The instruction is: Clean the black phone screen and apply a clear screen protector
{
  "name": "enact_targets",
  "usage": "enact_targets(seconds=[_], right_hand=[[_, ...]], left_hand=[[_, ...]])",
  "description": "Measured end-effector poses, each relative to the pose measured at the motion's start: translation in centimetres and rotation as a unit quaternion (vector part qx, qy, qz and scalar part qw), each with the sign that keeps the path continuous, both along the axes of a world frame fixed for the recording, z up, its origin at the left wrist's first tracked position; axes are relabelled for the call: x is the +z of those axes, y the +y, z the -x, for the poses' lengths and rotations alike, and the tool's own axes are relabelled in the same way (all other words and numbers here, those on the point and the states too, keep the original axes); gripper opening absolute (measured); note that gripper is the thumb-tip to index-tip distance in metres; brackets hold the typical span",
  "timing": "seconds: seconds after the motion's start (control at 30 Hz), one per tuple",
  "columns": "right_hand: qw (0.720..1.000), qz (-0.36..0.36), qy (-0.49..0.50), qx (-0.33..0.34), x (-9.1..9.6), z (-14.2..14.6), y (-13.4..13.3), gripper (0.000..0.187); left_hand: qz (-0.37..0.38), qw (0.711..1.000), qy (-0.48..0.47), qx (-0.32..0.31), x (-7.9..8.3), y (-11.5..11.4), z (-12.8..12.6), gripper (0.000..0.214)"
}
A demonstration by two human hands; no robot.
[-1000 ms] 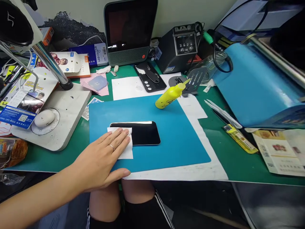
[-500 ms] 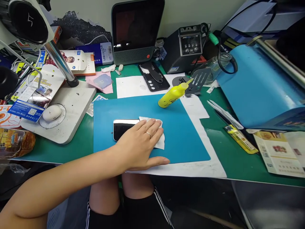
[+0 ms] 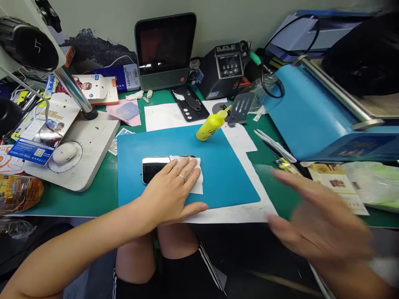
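Note:
A black phone [image 3: 153, 167] lies screen up on a blue mat [image 3: 224, 174]. My left hand [image 3: 170, 193] lies flat, fingers stretched out, pressing a white wipe [image 3: 197, 178] onto the phone's right half. My right hand [image 3: 314, 216] is in front of the table's right edge, fingers spread and smeared by motion, holding nothing that I can see. A yellow bottle [image 3: 209, 127] lies on its side at the mat's far edge.
A microscope stand with a white base [image 3: 90, 141] is at the left. A small monitor [image 3: 165, 45] and a black soldering station [image 3: 222, 72] stand at the back. A blue film roll [image 3: 308, 112] is at the right, with tweezers [image 3: 274, 143] and leaflets beside it.
My left hand slid the wipe rightward along the phone from its left end. My right hand has come into view at the lower right, moving fast.

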State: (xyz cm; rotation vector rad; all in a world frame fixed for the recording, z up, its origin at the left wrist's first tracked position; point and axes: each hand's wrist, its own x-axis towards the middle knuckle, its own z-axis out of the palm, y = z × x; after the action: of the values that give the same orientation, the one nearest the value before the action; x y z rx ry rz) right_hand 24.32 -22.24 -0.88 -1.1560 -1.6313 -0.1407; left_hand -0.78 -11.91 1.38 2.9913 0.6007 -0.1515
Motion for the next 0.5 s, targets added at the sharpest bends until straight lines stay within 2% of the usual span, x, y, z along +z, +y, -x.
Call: enact_targets(seconds=[0.03,0.1,0.2,0.27,0.37,0.5], right_hand=[[0.998,0.009,-0.061,0.03,0.2,0.7,1.5,0.062],[0.988,0.018,-0.131,0.076,0.9,2.2,5.3,0.056],[0.986,0.016,-0.119,0.116,1.6,3.9,10.8,0.034],[0.995,0.02,-0.044,0.092,1.4,4.2,12.8,0.027],[0.997,0.021,0.037,0.058,0.4,4.0,13.4,0.025],[0.997,-0.015,0.003,0.078,-0.2,4.1,12.2,0.025]], left_hand=[[-0.001,1.0,0.0,0.001,0.0,0.1,-0.4,0.087],[-0.01,1.0,-0.011,0.005,-0.1,-0.1,0.0,0.084],[-0.025,0.999,-0.036,0.013,-0.2,-0.6,2.8,0.079],[-0.038,0.998,-0.041,0.02,-0.1,-1.0,4.6,0.076],[-0.051,0.998,-0.042,0.021,-0.1,-1.3,5.2,0.077],[-0.045,0.998,-0.04,0.013,-0.3,-0.9,2.2,0.077]])
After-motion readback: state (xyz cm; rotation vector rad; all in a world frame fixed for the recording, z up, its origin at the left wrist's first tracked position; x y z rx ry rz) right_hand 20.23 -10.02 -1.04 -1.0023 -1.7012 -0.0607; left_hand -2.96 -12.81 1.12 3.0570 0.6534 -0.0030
